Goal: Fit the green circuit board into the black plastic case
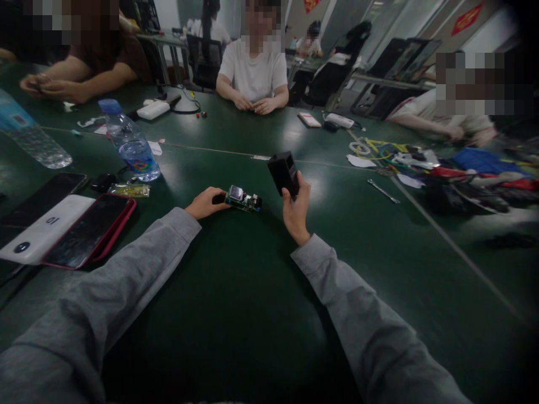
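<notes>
My left hand (209, 202) grips the left end of a small circuit board (248, 201), just above or on the dark green table (236, 292). A little square screen sits on the board's left part, with small metal and blue parts toward its right end. To the right, my right hand (297, 207) holds up a black box-shaped case (283, 171), thumb on the near side and fingers behind it. The case is tilted and apart from the board. What lies inside the case is hidden.
At left are a water bottle (131, 143), a larger bottle (36, 132), a red-cased phone (90, 230) and a white power bank (48, 227). A wrench (383, 191) lies right, near tangled cables (379, 150) and a blue cloth-like item (484, 165). Several people sit around the table.
</notes>
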A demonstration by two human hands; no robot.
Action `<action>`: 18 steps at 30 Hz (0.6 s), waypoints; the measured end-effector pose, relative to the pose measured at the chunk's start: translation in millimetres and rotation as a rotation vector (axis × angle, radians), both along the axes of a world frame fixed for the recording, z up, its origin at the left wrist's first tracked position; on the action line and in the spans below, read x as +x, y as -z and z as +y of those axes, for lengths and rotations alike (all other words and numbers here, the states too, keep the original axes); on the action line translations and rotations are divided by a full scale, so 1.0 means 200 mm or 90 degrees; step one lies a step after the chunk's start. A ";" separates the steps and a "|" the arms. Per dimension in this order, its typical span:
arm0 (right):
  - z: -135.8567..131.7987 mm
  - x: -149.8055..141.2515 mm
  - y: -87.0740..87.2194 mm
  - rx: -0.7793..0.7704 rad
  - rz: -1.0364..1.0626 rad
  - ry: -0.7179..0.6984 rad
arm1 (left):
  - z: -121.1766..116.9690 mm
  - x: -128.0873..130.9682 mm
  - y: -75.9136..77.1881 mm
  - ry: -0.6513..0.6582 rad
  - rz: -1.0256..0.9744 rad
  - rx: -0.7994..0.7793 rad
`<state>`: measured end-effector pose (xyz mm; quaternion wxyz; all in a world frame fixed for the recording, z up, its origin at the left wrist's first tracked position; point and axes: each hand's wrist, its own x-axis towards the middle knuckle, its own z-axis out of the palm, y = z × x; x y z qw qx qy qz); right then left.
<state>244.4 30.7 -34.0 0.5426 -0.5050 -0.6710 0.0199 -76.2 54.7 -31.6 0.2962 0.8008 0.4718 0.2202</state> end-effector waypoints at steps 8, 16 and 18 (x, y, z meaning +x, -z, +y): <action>-0.10 -0.11 -0.03 0.001 -0.072 -0.122 | 0.01 0.01 0.01 0.013 -0.018 0.017; -0.13 -0.13 -0.05 -0.121 -0.142 -0.224 | -0.01 0.01 0.01 -0.022 -0.028 -0.009; -0.13 -0.13 -0.05 -0.147 -0.157 -0.245 | 0.00 0.01 0.02 -0.024 -0.031 -0.011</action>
